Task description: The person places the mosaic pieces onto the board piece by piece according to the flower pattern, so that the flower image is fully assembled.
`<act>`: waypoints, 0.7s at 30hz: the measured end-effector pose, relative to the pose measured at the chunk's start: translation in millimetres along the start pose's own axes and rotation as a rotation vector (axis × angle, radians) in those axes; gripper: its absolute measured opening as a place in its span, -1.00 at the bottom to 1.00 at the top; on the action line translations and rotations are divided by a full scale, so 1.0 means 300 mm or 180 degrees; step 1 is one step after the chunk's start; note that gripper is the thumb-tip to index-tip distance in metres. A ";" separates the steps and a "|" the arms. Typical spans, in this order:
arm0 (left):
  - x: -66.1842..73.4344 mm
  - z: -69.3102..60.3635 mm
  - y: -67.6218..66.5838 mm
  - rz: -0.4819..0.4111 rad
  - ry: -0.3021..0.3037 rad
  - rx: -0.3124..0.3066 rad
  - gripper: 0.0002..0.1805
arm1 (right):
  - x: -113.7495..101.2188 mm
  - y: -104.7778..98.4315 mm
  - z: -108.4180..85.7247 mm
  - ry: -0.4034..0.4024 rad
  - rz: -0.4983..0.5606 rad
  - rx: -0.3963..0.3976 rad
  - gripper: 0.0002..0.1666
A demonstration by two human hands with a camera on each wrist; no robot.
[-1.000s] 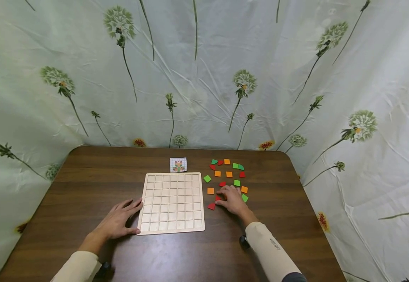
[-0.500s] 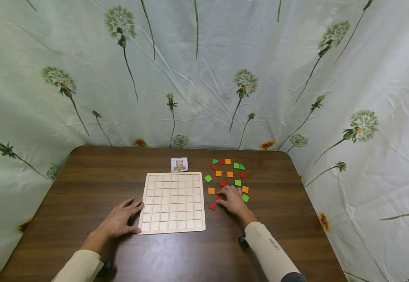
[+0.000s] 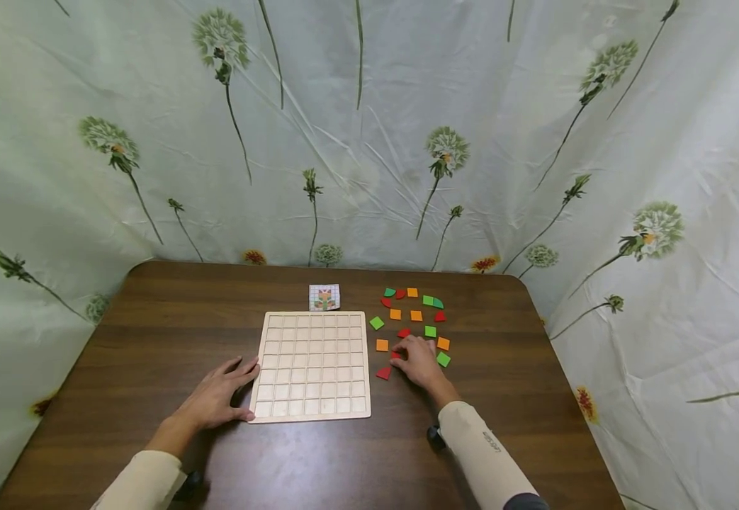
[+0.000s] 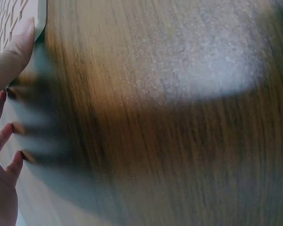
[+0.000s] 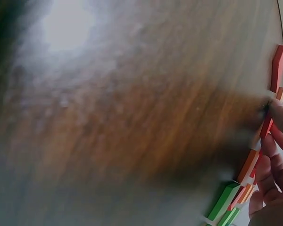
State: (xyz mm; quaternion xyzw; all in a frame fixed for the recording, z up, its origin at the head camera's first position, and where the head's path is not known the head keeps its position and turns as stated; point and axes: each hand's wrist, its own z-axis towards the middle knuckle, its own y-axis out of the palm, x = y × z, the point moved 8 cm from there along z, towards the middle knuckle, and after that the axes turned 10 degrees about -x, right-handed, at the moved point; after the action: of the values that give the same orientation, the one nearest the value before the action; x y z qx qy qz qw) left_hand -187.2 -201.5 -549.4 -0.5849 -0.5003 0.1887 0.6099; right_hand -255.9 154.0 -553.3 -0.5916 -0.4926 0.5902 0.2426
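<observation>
A pale wooden grid board [image 3: 312,366] lies on the table. Along its left edge rests my left hand [image 3: 217,397], fingers spread, the thumb at the near left corner; the left wrist view shows that thumb [image 4: 14,55] on the board's corner. To the right of the board, my right hand [image 3: 421,363] pinches a red piece [image 3: 396,355] between thumb and finger, among loose flat pieces. In the right wrist view the red piece [image 5: 267,126] sits at the fingertips, partly covered by them.
Several orange, green and red pieces surround the right hand, including an orange square [image 3: 382,345], a green square [image 3: 377,323] and a red piece [image 3: 383,372]. A small patterned card [image 3: 324,297] lies behind the board. A floral curtain [image 3: 369,142] hangs beyond the table.
</observation>
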 end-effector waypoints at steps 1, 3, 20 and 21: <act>-0.001 -0.002 -0.002 0.0007 -0.0009 -0.0004 -0.02 | -0.001 0.002 0.003 0.0002 0.0007 0.0008 -0.72; -0.003 -0.004 -0.005 0.0004 -0.0021 -0.0015 -0.03 | -0.003 0.005 0.008 0.0013 0.0015 0.0019 -0.75; -0.006 0.009 0.013 0.0021 -0.0180 -0.0286 0.01 | -0.008 0.001 0.015 0.0044 0.0234 -0.0168 -0.82; -0.005 0.008 0.013 0.0019 -0.0184 -0.0284 0.01 | -0.009 0.000 0.016 0.0033 0.0239 -0.0173 -0.82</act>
State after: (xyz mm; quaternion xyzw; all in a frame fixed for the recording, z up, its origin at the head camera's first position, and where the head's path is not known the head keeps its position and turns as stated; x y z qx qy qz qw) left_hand -188.5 -200.6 -554.0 -0.6073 -0.5238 0.1849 0.5680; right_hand -259.9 150.0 -553.0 -0.6192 -0.4847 0.5822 0.2067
